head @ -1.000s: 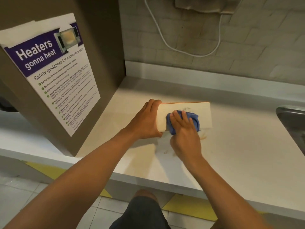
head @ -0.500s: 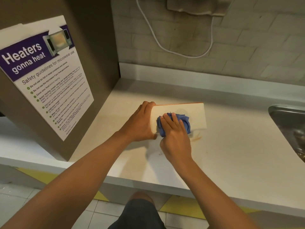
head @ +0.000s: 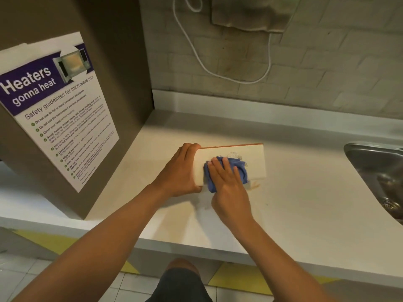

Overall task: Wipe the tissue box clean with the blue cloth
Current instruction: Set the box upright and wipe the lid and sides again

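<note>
The tissue box (head: pixel 233 160) stands on its long edge on the pale table (head: pixel 305 214), roughly midway between the brown cabinet (head: pixel 122 62) with the microwave safety poster (head: pixel 58 110) and the steel sink (head: pixel 379 177), and nearer the front edge than the tiled wall. Its broad cream face is turned toward the person, with a thin orange rim along the top and a dotted pattern partly hidden by the cloth.

The left hand (head: pixel 181 171) grips the box's left end, fingers curled over the top corner and palm against the side, bracing it. The right hand (head: pixel 229 182) presses the bunched blue cloth (head: pixel 231 168) flat against the box's face with extended fingers; whether the thumb pinches a fold underneath cannot be seen. The cloth covers the left-centre part of that face and hangs slightly below the box's lower edge.

Judging by its look, the box is light cardboard: stiff enough to take a wipe but easy to dent, and likely to slide or tip on the smooth table if not held. Holding it by the short end, as the left hand does, keeps the wide face free for wiping. The cloth is soft and conforms under the fingers, so moderate pressure should do. A small orange-brown smear (head: pixel 255 185) lies on the table just beside the box's lower right corner.
</note>
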`<state>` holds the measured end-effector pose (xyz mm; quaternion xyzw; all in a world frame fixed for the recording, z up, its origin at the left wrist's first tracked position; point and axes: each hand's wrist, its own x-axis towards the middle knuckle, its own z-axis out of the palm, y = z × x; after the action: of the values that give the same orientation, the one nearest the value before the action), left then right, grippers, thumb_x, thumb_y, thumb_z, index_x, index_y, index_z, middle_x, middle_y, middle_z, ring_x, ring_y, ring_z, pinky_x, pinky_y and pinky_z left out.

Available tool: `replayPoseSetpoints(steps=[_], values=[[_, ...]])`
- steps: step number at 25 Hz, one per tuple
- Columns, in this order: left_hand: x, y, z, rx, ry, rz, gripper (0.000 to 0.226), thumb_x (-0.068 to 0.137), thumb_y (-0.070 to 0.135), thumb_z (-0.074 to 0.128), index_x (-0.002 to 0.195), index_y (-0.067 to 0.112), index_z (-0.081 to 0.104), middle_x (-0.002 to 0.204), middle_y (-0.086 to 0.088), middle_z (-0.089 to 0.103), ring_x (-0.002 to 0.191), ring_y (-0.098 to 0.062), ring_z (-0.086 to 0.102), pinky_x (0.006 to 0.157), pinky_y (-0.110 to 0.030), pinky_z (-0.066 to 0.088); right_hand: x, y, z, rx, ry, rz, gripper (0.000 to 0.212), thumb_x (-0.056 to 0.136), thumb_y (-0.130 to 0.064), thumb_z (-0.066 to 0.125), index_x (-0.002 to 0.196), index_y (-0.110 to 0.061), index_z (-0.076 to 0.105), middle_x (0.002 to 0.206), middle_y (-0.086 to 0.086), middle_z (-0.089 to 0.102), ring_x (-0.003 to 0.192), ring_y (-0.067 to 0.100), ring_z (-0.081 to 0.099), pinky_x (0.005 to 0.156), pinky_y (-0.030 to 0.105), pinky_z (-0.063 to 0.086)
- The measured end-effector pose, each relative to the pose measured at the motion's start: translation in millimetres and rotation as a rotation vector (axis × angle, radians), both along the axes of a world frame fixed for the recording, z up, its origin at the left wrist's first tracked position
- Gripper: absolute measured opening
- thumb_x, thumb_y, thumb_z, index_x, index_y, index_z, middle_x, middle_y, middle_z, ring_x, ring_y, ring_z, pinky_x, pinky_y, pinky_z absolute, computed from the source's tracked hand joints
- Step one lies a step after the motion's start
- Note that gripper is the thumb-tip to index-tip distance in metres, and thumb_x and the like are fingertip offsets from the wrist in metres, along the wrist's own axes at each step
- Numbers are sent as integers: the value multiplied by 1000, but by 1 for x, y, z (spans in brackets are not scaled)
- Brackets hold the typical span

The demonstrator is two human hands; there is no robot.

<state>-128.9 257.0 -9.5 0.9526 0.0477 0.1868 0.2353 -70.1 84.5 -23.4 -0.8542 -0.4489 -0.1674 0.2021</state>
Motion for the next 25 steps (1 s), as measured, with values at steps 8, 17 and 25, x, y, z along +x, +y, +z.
replayPoseSetpoints(steps=[8, 17, 25], values=[[2, 0, 1, -17, 4, 18, 109, 52, 35, 93, 142, 19, 32, 134, 3, 36, 117, -20, 44, 88, -39, 52, 38, 8, 49, 188, 112, -251, 44, 69, 3, 50, 112, -3, 58, 122, 13, 55, 118, 37, 46, 92, 44, 41], [2, 1, 4, -10, 25, 13, 109, 54, 37, 95, 141, 21, 30, 132, 4, 34, 116, -19, 45, 84, -43, 56, 20, -7, 22, 112, 139, -279, 57, 74, 4, 52, 131, -6, 52, 136, 11, 51, 132, 35, 39, 105, 51, 35], [3, 2, 3, -28, 24, 10, 109, 55, 39, 95, 141, 22, 31, 134, 4, 36, 116, -20, 48, 85, -41, 56, 10, -19, 9, 125, 76, -118, 69, 67, 15, 52, 133, -5, 53, 140, 13, 49, 137, 37, 33, 110, 50, 30]])
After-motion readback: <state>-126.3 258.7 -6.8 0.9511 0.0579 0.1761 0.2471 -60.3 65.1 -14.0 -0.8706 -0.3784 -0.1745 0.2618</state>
